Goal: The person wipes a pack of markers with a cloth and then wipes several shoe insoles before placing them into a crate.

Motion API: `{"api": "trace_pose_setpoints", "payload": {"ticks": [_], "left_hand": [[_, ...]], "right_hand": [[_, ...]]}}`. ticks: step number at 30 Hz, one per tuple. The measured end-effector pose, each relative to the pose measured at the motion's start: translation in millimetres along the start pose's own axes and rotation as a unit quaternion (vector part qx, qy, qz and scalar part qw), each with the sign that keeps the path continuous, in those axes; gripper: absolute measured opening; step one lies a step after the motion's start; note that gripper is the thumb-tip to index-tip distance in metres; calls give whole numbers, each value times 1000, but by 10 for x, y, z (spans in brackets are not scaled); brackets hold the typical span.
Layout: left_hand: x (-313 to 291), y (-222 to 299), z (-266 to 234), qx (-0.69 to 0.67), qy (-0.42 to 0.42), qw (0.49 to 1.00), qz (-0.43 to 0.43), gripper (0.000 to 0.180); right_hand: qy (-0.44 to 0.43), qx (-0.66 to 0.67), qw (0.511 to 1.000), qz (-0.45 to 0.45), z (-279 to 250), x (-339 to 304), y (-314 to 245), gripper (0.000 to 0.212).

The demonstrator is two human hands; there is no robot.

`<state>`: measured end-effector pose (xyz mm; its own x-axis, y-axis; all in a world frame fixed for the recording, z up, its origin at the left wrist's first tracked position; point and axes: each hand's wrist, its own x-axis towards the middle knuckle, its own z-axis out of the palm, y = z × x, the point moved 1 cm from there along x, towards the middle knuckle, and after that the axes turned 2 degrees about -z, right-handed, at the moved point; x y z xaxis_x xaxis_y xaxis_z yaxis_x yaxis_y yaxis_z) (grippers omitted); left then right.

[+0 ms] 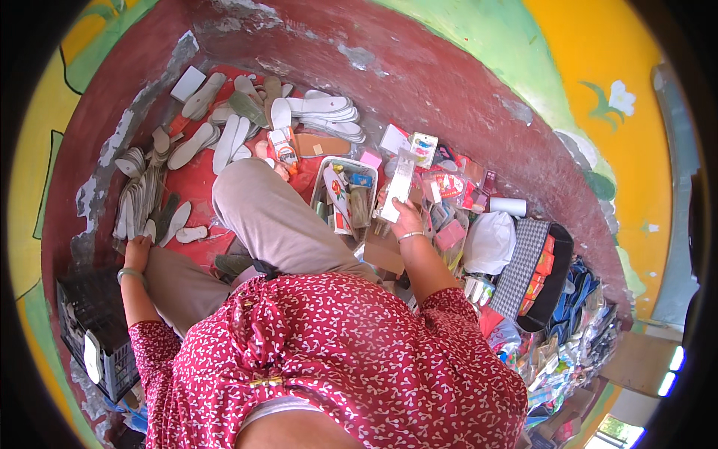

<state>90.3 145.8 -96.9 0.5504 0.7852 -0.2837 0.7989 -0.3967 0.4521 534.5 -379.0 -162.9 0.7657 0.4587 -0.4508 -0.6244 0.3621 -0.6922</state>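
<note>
partly hidden right fingers (402,209), white box (402,179) held

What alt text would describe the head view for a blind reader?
A seated person in a red patterned top holds a slim white package in the right fingers, beside a white basket of small items; the left fingers are at a stack of pale insoles, near more insoles on a red sheet.

Left arm (140,301) out sideways, right arm (426,263) extended forward, its fingers (408,208) curled
</note>
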Motion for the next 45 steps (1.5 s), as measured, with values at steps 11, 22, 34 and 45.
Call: {"api": "trace_pose_setpoints", "payload": {"ticks": [11, 22, 34, 45], "left_hand": [[-102, 142, 8, 16, 29, 999, -26, 35], [-216, 272, -9, 35, 45, 997, -52, 38], [-15, 18, 32, 28, 8, 999, -40, 35], [60, -47, 9, 31, -12, 999, -28, 30]], "right_hand": [[-70, -638, 602, -475, 731, -87, -582, 35], [-50, -594, 563, -572, 1371, -202, -761, 45], [64, -782, 554, -279, -359, -147, 20, 47], [285, -737, 604, -100, -1554, 134, -717, 87]]}}
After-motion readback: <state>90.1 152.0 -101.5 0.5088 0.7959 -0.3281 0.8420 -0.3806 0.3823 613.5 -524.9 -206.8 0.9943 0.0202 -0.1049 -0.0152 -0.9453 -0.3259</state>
